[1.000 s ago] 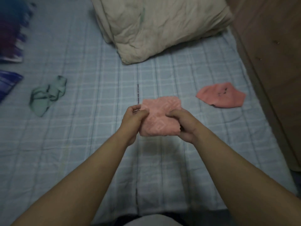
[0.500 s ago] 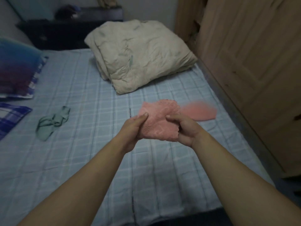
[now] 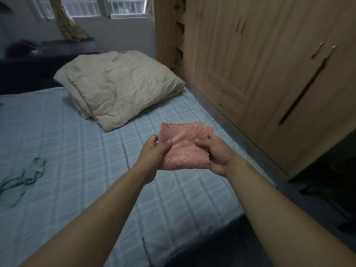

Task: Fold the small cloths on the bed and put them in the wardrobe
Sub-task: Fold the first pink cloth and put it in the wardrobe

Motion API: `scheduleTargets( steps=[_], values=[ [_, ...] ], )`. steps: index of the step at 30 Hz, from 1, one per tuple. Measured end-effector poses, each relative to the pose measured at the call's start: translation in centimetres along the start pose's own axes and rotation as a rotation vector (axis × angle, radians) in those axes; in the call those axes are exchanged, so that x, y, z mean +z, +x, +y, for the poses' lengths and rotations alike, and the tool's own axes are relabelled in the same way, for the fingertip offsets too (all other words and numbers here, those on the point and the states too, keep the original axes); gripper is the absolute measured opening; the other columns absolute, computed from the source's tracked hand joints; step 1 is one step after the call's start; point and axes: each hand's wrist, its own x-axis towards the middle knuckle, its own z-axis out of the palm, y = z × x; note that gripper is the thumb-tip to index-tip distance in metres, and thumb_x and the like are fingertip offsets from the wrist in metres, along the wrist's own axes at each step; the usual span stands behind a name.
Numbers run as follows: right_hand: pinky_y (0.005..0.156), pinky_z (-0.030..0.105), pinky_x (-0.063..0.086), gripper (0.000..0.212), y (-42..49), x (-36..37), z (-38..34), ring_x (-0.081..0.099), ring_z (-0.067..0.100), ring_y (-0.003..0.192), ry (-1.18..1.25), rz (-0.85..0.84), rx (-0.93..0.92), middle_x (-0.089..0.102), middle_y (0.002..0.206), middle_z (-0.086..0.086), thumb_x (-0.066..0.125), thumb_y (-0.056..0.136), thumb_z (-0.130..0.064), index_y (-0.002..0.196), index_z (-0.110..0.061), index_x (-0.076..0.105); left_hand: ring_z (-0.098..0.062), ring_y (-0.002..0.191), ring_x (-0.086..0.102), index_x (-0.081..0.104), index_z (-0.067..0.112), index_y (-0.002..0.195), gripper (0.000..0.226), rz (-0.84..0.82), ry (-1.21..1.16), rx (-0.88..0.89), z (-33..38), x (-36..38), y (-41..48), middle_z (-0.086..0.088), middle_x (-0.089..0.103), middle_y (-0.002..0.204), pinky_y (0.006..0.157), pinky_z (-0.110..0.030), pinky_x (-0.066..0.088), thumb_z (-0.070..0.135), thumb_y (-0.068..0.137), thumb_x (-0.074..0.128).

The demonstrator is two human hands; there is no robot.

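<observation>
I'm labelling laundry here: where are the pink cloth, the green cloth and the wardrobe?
pink cloth (image 3: 185, 149): head view, patterned middle.
green cloth (image 3: 36, 167): head view, upper bunched end.
wardrobe (image 3: 250, 64): head view, closed door panel.

Small bedroom, dim, cool grey light. Barred window (image 3: 107, 5) sits high on the far wall (image 3: 119, 33), with daylight behind it. A patterned curtain (image 3: 67, 22) hangs gathered at its left part. A dark low cabinet (image 3: 57, 51) stands against that wall beyond the bed; the clutter on top is blurred.

The bed (image 3: 57, 132), under a pale blue checked sheet, fills left and centre. A folded cream quilt (image 3: 119, 87) lies at its far end.

A light wooden wardrobe (image 3: 250, 64) runs along the right, just beside the bed. It has panelled doors and a long dark slit on the nearest one. An open shelf bay (image 3: 180, 35) is at its far end.

The floor (image 3: 317, 199) at lower right is dark, detail lost.
</observation>
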Motion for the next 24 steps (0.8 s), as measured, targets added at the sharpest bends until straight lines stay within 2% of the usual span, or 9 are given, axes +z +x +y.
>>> scheduleTargets(
  steps=[5,9,13,14,16,17,19,21,24],
  values=[
    [0.072,0.039,0.060,0.033,-2.7,-3.6,-2.4,0.075,0.027,0.093,-0.177,0.219,-0.116,0.076,0.106,0.012,0.074,0.083,-0.020,0.114,-0.015,0.067,-0.021,0.087,0.077,0.061,0.018,0.110,0.023,-0.054,0.053,0.031,0.2,6.4,-0.3,-0.006,0.078,0.103,0.068,-0.036,0.060,0.029,0.091,0.068],
    [0.066,0.030,0.060,0.016,-4.5,-7.3,-4.2,0.074,0.010,0.081,-0.520,0.516,-0.324,0.077,0.091,-0.005,0.070,0.079,-0.031,0.095,-0.027,0.070,-0.023,0.095,0.073,0.058,0.017,0.107,0.023,-0.037,0.122,0.081,0.1,12.9,-0.7,-0.010,0.072,0.111,0.078,-0.041,0.062,0.034,0.094,0.064],
    [0.082,0.030,0.055,0.023,-7.3,-12.1,-6.9,0.068,0.010,0.094,-0.720,0.630,-0.435,0.073,0.104,-0.008,0.066,0.089,-0.034,0.111,-0.027,0.067,-0.027,0.105,0.070,0.055,0.013,0.110,0.024,-0.044,0.160,0.134,-0.8,19.7,-1.3,-0.013,0.068,0.114,0.087,-0.049,0.061,0.035,0.101,0.059],
    [0.086,0.031,0.054,0.026,-8.1,-13.4,-7.6,0.067,0.012,0.098,-0.738,0.650,-0.448,0.071,0.109,-0.006,0.065,0.091,-0.034,0.116,-0.026,0.065,-0.025,0.103,0.070,0.055,0.014,0.109,0.022,-0.053,0.172,0.145,-1.2,21.3,-1.4,-0.013,0.068,0.114,0.085,-0.046,0.062,0.034,0.101,0.058],
    [0.090,0.036,0.054,0.029,-9.5,-16.1,-8.9,0.065,0.016,0.102,-0.756,0.677,-0.460,0.069,0.112,-0.004,0.064,0.092,-0.034,0.120,-0.023,0.063,-0.010,0.091,0.072,0.055,0.016,0.107,0.018,-0.061,0.181,0.159,-2.0,24.5,-1.3,-0.009,0.068,0.110,0.069,-0.028,0.061,0.033,0.102,0.058],
    [0.090,0.037,0.055,0.028,-10.1,-17.3,-9.4,0.065,0.017,0.101,-0.763,0.688,-0.462,0.069,0.110,-0.003,0.064,0.093,-0.033,0.118,-0.022,0.063,-0.002,0.082,0.072,0.055,0.017,0.106,0.016,-0.057,0.179,0.161,-2.4,25.9,-1.3,-0.006,0.068,0.108,0.062,-0.020,0.057,0.032,0.101,0.058],
    [0.086,0.035,0.055,0.018,-11.1,-19.7,-10.5,0.065,0.016,0.095,-0.759,0.710,-0.473,0.068,0.099,-0.008,0.064,0.093,-0.032,0.108,-0.022,0.063,0.001,0.078,0.071,0.056,0.018,0.105,0.013,-0.058,0.156,0.146,-3.2,28.7,-1.0,-0.005,0.069,0.107,0.058,-0.016,0.055,0.031,0.100,0.058],
    [0.082,0.031,0.054,0.010,-11.9,-22.0,-11.6,0.066,0.015,0.091,-0.748,0.718,-0.488,0.066,0.092,-0.014,0.065,0.093,-0.032,0.101,-0.025,0.062,-0.004,0.083,0.072,0.056,0.020,0.103,0.012,-0.069,0.133,0.122,-3.8,31.3,-0.9,-0.005,0.069,0.107,0.061,-0.021,0.057,0.031,0.100,0.058],
    [0.081,0.031,0.054,0.014,-12.9,-25.0,-13.3,0.066,0.014,0.090,-0.739,0.741,-0.496,0.068,0.094,-0.010,0.065,0.093,-0.033,0.102,-0.022,0.065,-0.020,0.100,0.072,0.056,0.019,0.107,0.017,-0.094,0.089,0.046,-4.2,34.8,-0.6,-0.007,0.069,0.114,0.078,-0.038,0.061,0.035,0.100,0.058]
  ],
)
